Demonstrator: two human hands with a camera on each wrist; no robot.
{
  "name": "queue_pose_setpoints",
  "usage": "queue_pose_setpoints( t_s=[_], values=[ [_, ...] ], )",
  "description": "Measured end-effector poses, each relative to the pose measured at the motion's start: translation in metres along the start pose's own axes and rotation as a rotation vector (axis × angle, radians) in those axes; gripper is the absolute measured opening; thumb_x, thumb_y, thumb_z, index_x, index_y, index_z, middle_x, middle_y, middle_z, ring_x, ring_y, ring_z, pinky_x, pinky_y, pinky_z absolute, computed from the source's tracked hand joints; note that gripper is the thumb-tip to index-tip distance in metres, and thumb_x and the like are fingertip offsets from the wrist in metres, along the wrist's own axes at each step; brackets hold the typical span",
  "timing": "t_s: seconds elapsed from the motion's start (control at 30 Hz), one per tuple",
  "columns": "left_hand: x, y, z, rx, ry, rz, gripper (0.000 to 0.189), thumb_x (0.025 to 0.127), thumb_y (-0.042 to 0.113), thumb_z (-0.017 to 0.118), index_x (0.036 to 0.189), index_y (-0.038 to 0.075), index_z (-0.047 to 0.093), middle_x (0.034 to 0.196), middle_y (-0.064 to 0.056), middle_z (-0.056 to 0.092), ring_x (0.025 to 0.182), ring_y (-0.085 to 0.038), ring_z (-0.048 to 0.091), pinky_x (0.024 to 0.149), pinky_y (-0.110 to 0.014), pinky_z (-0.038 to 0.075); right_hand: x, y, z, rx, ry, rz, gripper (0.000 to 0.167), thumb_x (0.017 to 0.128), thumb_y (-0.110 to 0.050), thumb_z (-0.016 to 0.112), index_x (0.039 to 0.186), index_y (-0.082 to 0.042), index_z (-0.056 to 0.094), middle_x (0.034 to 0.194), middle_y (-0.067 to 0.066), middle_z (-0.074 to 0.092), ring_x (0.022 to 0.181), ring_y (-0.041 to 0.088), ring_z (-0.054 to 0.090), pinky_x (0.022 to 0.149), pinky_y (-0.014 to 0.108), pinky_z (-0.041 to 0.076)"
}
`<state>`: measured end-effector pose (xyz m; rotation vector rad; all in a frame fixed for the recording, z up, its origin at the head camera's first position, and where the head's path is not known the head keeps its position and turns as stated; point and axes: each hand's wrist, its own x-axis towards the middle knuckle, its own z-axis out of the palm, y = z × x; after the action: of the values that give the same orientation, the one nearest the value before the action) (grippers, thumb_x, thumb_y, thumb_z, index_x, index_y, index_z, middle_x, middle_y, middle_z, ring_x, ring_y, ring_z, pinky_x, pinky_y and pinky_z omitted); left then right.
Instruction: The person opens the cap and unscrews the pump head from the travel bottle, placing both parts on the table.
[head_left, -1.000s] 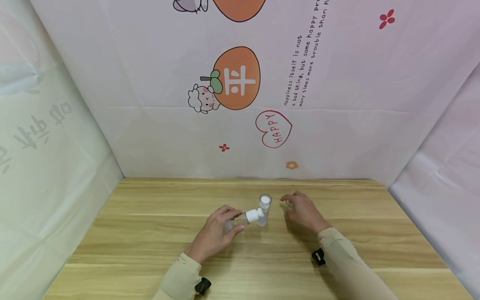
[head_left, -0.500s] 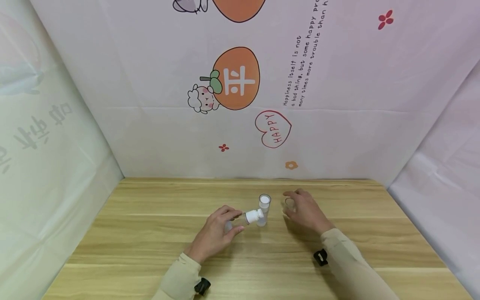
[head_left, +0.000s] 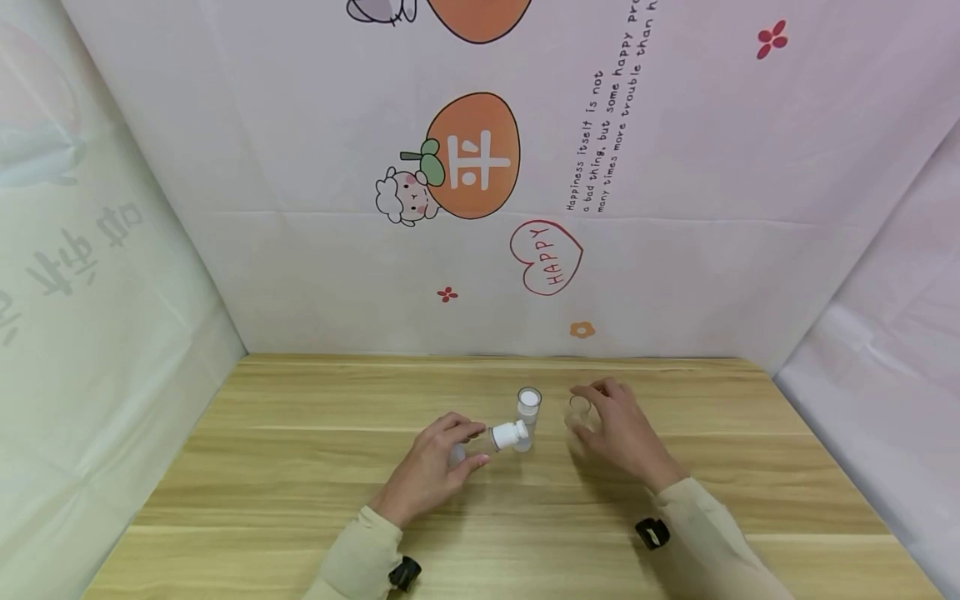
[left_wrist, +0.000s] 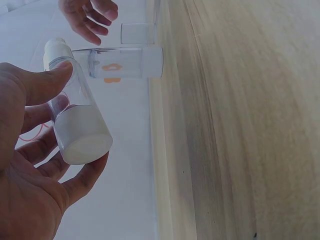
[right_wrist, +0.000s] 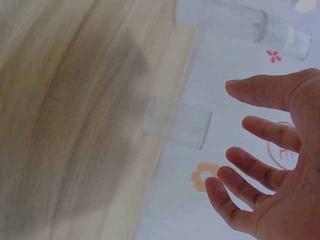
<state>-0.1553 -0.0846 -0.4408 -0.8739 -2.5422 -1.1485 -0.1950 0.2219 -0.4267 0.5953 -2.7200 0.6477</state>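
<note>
My left hand (head_left: 431,467) grips a clear pump bottle (left_wrist: 82,125) with a white top and a white base. The bottle is held off the table, tilted, its white top (head_left: 507,433) pointing right. Thumb and fingers lie around its clear body. A second bottle (head_left: 527,429) of the same kind stands upright just beyond, with a clear cover over its top. To its right a short clear cap (right_wrist: 177,122) stands on the table. My right hand (head_left: 622,433) hovers beside this cap, fingers spread and loosely bent. In the right wrist view a gap separates them, and the hand holds nothing.
The wooden table (head_left: 300,467) runs back to a printed white cloth wall (head_left: 337,283). Cloth also hangs on the left and right sides. A black strap piece (head_left: 652,533) sits at my right wrist, another (head_left: 406,573) at my left.
My right hand has drawn away to the right from the clear cap, which now shows more fully on the table. The left hand and its bottle have stayed nearly still.
</note>
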Motion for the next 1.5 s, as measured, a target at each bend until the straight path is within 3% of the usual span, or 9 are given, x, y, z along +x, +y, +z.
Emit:
queue_pose_setpoints(
  t_s=[0.5, 0.93, 1.27, 1.5],
  values=[
    [0.000, 0.001, 0.000, 0.026, -0.012, 0.010, 0.036, 0.093, 0.019, 0.076, 0.125, 0.003, 0.069, 0.115, -0.010, 0.065, 0.100, -0.025, 0.065, 0.083, -0.035, 0.056, -0.018, -0.023, -0.006, 0.001, 0.082, -0.063, 0.051, 0.078, -0.005, 0.087, 0.125, -0.003, 0.067, 0.114, 0.017, 0.060, 0.108, 0.039, 0.050, 0.085, 0.053, 0.050],
    [0.002, 0.003, 0.002, 0.066, -0.012, 0.030, 0.035, 0.092, 0.017, 0.077, 0.123, 0.003, 0.070, 0.113, -0.008, 0.066, 0.098, -0.022, 0.064, 0.082, -0.036, 0.056, -0.024, -0.041, -0.002, 0.079, 0.071, -0.110, 0.051, 0.075, -0.004, 0.089, 0.122, -0.006, 0.070, 0.109, 0.008, 0.063, 0.102, 0.028, 0.055, 0.082, 0.046, 0.053],
    [0.004, 0.008, 0.002, 0.098, -0.015, 0.041, 0.035, 0.091, 0.021, 0.078, 0.123, 0.008, 0.071, 0.113, -0.004, 0.066, 0.099, -0.015, 0.061, 0.082, -0.034, 0.055, -0.022, -0.049, 0.000, 0.314, -0.028, -0.119, 0.049, 0.079, -0.009, 0.088, 0.124, -0.006, 0.069, 0.103, -0.005, 0.061, 0.094, 0.017, 0.061, 0.075, 0.032, 0.055],
    [0.005, 0.011, 0.002, 0.114, -0.020, 0.061, 0.035, 0.090, 0.021, 0.080, 0.122, 0.007, 0.071, 0.113, -0.002, 0.065, 0.099, -0.016, 0.061, 0.082, -0.034, 0.055, -0.021, -0.053, 0.001, 0.460, -0.109, -0.094, 0.052, 0.084, -0.011, 0.084, 0.131, -0.004, 0.064, 0.106, 0.002, 0.065, 0.095, 0.024, 0.065, 0.078, 0.043, 0.058]
  ],
)
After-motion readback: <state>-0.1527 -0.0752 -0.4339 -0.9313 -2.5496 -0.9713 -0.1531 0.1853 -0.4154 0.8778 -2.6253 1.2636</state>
